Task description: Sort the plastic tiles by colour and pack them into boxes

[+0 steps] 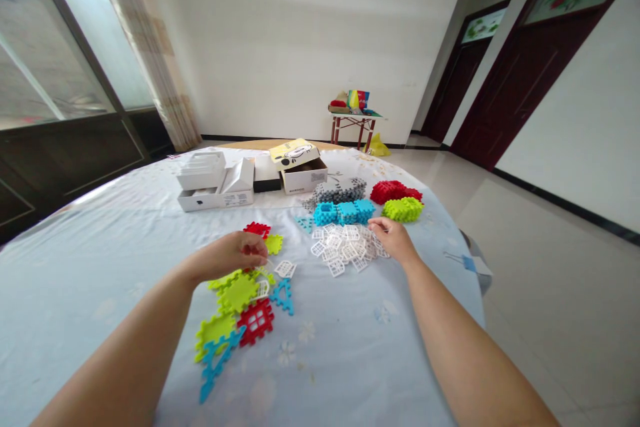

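My left hand [241, 252] is above a loose group of plastic panels with toothed edges, its fingers curled into a closed grip. A thin pale edge shows by its fingertips, too small to name. Beneath and around it lie green panels [239, 292], a red window panel [257, 321], blue triangular frames [220, 357] and a white window piece [285, 269]. My right hand [394, 237] is at the right edge of a pile of white window pieces [345, 248], close to the blue panel stacks [345, 212]. Its fingers are pinched together; what they hold is hidden.
Behind the white pile stand grey panels [340, 191], red panels [395, 191] and a green stack [403, 209]. White boxes [215, 200] and an open box with a yellow lid [305, 180] sit farther back on the cloth-covered round table [350, 360]. A small table [356, 117] stands by the wall.
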`<action>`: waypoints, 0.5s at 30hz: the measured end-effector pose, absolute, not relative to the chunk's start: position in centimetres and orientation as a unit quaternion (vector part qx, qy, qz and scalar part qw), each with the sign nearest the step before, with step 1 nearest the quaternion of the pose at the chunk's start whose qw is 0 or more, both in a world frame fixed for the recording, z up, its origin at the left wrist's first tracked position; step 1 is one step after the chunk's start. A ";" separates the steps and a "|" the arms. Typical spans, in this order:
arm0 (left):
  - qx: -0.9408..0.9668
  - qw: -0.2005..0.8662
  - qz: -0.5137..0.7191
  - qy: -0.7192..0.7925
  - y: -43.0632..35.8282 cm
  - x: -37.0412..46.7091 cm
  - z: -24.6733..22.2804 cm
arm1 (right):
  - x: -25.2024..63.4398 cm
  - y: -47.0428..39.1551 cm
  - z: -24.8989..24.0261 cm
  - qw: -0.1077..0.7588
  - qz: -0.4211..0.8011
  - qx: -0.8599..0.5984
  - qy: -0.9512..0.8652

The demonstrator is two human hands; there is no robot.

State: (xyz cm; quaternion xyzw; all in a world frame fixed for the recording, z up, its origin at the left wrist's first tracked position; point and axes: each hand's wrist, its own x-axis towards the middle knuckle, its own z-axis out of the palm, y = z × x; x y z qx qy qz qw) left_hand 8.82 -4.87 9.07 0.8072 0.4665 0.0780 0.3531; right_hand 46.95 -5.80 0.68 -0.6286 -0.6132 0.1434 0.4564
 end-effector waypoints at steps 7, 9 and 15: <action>0.793 0.384 0.132 0.454 -4.9 10.1 8.3 | 46.9 -5.8 0.9 0.459 0.150 -0.626 -0.612; 0.785 0.380 0.156 0.465 -5.0 11.6 7.7 | 46.9 -5.9 0.9 0.462 0.159 -0.625 -0.609; 0.711 0.454 0.292 0.451 -5.3 15.3 7.3 | 46.8 -6.0 1.1 0.461 0.158 -0.621 -0.614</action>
